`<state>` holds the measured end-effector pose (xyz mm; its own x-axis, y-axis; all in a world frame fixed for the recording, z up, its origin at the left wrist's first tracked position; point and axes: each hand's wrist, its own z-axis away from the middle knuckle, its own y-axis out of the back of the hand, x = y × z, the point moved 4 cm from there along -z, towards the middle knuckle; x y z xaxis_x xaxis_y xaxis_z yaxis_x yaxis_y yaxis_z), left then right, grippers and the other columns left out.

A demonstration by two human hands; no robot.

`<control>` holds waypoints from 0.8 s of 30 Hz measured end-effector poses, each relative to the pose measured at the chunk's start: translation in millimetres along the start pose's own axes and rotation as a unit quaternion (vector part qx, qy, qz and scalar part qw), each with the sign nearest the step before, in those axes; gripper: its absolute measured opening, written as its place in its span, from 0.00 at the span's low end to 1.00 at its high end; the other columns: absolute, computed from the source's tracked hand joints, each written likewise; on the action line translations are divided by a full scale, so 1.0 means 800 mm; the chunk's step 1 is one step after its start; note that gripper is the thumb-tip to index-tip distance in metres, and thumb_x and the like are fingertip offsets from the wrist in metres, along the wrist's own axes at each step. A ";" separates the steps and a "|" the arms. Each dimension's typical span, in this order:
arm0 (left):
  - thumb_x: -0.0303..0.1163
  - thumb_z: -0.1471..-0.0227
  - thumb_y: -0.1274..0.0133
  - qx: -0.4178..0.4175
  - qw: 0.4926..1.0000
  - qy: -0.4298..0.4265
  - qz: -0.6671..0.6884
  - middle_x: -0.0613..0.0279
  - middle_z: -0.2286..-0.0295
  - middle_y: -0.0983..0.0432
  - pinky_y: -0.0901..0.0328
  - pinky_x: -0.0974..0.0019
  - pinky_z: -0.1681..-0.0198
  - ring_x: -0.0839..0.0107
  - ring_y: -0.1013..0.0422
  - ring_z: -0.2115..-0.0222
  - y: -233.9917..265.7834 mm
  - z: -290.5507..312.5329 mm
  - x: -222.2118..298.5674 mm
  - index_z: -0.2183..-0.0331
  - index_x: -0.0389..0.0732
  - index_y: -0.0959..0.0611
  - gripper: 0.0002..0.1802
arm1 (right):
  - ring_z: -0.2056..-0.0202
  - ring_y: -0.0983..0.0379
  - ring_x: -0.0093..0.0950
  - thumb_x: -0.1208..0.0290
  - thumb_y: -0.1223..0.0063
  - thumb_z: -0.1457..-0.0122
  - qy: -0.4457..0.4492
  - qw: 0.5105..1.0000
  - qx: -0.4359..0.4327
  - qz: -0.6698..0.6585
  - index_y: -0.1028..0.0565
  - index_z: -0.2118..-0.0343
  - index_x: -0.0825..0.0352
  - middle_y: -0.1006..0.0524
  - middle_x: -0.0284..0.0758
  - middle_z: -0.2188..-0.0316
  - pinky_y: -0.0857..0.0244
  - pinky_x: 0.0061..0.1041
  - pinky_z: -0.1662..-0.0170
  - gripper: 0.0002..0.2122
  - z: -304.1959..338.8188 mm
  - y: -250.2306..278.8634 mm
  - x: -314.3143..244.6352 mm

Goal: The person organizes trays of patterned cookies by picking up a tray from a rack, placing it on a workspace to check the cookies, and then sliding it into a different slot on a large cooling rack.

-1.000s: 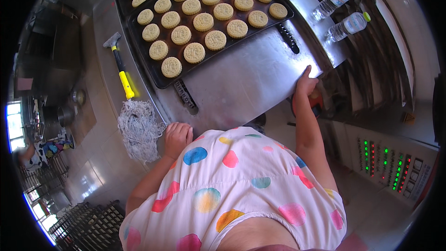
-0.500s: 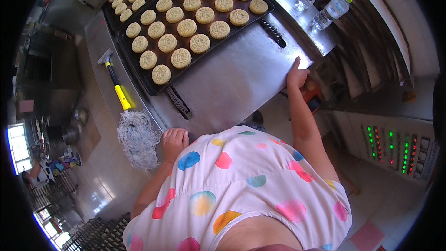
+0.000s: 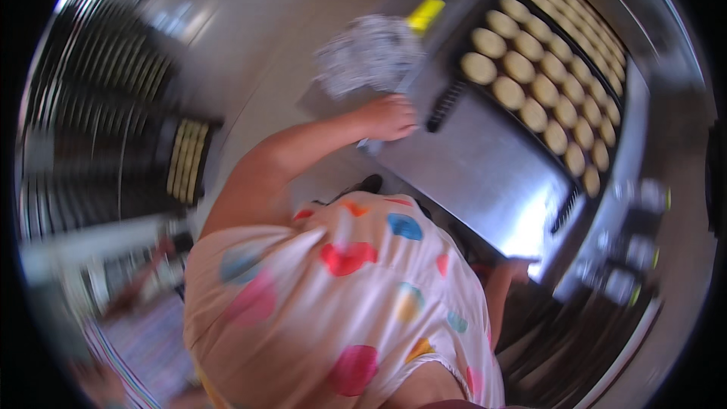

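At the steel worktop (image 3: 485,160)'s near corners, the left hand (image 3: 391,117) is seen loosely curled, the right hand (image 3: 518,270) blurred; whether either grips cannot be told. Beyond, nearer the left hand, round biscuits (image 3: 533,115) are held on a black baking tray (image 3: 485,92), its long side parallel to the near edge.

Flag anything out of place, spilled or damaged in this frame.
One thing: the shaggy grey-white bundle beside the yellow handle seems to overhang the metal worktop, an untidy spot fairly close to the biscuits. I see no spill or damage, but the picture is too blurred to rule out small ones.
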<state>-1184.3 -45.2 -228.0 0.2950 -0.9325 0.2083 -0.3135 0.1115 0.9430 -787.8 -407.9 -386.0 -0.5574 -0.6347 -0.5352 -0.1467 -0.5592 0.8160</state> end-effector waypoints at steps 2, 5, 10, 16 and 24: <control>0.37 0.51 0.51 0.023 1.000 0.007 -0.002 0.58 0.77 0.28 0.38 0.60 0.56 0.60 0.31 0.70 0.002 -0.019 -0.020 0.79 0.40 0.23 0.13 | 0.73 0.25 0.37 0.50 0.61 0.40 -0.008 0.998 -0.003 -0.058 0.37 0.49 0.67 0.25 0.45 0.70 0.32 0.31 0.70 0.25 0.001 -0.002 0.008; 0.37 0.52 0.49 0.076 0.994 0.070 0.022 0.59 0.78 0.28 0.35 0.60 0.61 0.60 0.31 0.72 0.007 -0.029 -0.022 0.79 0.40 0.23 0.12 | 0.73 0.25 0.35 0.52 0.60 0.40 0.053 0.992 -0.063 -0.098 0.36 0.51 0.67 0.25 0.44 0.70 0.32 0.31 0.71 0.23 0.012 -0.008 0.017; 0.35 0.54 0.46 0.168 0.965 0.172 0.106 0.60 0.76 0.27 0.34 0.59 0.68 0.59 0.30 0.73 0.007 0.057 0.054 0.72 0.42 0.22 0.08 | 0.73 0.25 0.32 0.55 0.59 0.40 0.198 0.950 -0.231 -0.076 0.35 0.53 0.67 0.25 0.42 0.71 0.32 0.30 0.71 0.20 0.046 -0.028 0.037; 0.32 0.53 0.47 0.156 0.899 0.375 0.164 0.56 0.71 0.24 0.33 0.62 0.68 0.58 0.27 0.71 0.001 0.244 0.067 0.64 0.40 0.22 0.12 | 0.73 0.24 0.29 0.59 0.57 0.40 0.296 0.878 -0.374 -0.034 0.33 0.56 0.67 0.24 0.40 0.71 0.31 0.28 0.72 0.16 0.142 -0.037 0.100; 0.32 0.48 0.49 0.279 0.555 0.687 0.377 0.57 0.75 0.24 0.32 0.71 0.68 0.72 0.26 0.72 0.005 0.544 0.017 0.64 0.31 0.23 0.13 | 0.77 0.24 0.28 0.68 0.55 0.42 0.336 0.765 -0.526 0.161 0.28 0.60 0.68 0.24 0.39 0.74 0.32 0.26 0.76 0.11 0.323 -0.053 0.144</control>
<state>-1574.0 -207.0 -334.0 0.1796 0.4910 0.8524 -0.9331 -0.1894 0.3058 -1056.8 -319.4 -425.4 0.1712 -0.7629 -0.6235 0.8452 -0.2115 0.4909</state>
